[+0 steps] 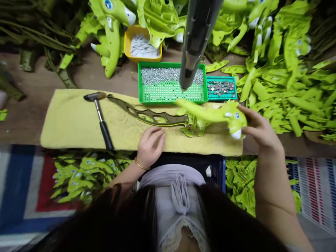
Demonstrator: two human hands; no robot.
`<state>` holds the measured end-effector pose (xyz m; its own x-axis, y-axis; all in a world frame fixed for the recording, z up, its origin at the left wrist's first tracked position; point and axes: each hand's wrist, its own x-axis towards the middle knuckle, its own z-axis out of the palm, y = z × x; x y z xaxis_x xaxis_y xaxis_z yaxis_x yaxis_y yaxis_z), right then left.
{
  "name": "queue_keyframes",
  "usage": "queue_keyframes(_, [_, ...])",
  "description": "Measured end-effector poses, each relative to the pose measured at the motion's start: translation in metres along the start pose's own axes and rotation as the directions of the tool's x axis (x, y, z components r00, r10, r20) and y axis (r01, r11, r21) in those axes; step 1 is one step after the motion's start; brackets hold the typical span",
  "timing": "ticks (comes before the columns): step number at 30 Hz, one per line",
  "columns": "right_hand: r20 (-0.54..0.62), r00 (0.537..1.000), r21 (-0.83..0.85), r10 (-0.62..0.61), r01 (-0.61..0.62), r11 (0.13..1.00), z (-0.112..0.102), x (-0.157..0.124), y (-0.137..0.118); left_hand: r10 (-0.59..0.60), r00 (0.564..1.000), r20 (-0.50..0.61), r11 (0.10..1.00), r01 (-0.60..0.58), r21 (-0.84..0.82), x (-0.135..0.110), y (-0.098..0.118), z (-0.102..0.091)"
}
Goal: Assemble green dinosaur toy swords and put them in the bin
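Two bare hands fill my feed from the head camera, and I read the right hand (258,127) as the busy one: its fingers are closed around the head of a lime-green plastic dinosaur (223,115), while the rest of the toy lies on a folded yellow towel (68,119). The left hand (151,147), wearing a gold bangle (139,163), rests on the towel with its fingers curled together, holding nothing, just beside a dark olive plastic frame piece (148,114) whose end reaches the dinosaur. A small hammer (102,126) lies further left on the towel. Beyond sit a green tray (173,64) of silver fasteners, a teal tray (222,99) of metal studs, and a dark cylindrical tool (196,42) hanging over the green tray. I judge this a handling step on one piece, and the next move calls on the free left hand
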<state>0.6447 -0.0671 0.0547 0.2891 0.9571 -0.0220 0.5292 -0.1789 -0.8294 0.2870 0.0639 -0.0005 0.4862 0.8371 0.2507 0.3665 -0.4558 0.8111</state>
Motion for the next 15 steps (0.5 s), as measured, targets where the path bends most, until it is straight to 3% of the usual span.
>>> queue_keyframes(1, [0.022, 1.000, -0.096, -0.018, 0.020, 0.995, 0.014, -0.007, -0.007, -0.175, 0.984, -0.040, 0.976, 0.168, -0.136, -0.002, -0.001, -0.005])
queue_keyframes(2, [0.029, 0.998, -0.188, -0.059, 0.063, 0.980, 0.029, -0.010, -0.014, -0.352, 0.935, -0.034, 0.900, 0.328, -0.287, -0.002, 0.000, -0.010])
queue_keyframes(4, [0.025, 0.985, -0.333, -0.173, 0.172, 0.927, 0.060, -0.004, -0.028, -0.610, 0.787, 0.086, 0.642, 0.555, -0.529, 0.002, 0.001, -0.018])
queue_keyframes(5, [0.028, 0.975, -0.380, -0.222, 0.216, 0.899, 0.073, 0.002, -0.033, -0.677, 0.721, 0.145, 0.522, 0.610, -0.596, 0.006, 0.002, -0.021])
queue_keyframes(7, [0.047, 0.959, -0.442, -0.281, 0.272, 0.855, 0.094, 0.014, -0.039, -0.740, 0.642, 0.199, 0.385, 0.647, -0.658, 0.014, 0.004, -0.024])
queue_keyframes(10, [0.081, 0.958, -0.481, -0.277, 0.281, 0.831, 0.108, 0.025, -0.040, -0.770, 0.601, 0.213, 0.313, 0.648, -0.694, 0.020, 0.006, -0.027])
queue_keyframes(15, [0.130, 0.961, -0.485, -0.243, 0.275, 0.830, 0.111, 0.024, -0.037, -0.780, 0.586, 0.219, 0.288, 0.648, -0.705, 0.018, 0.007, -0.027])
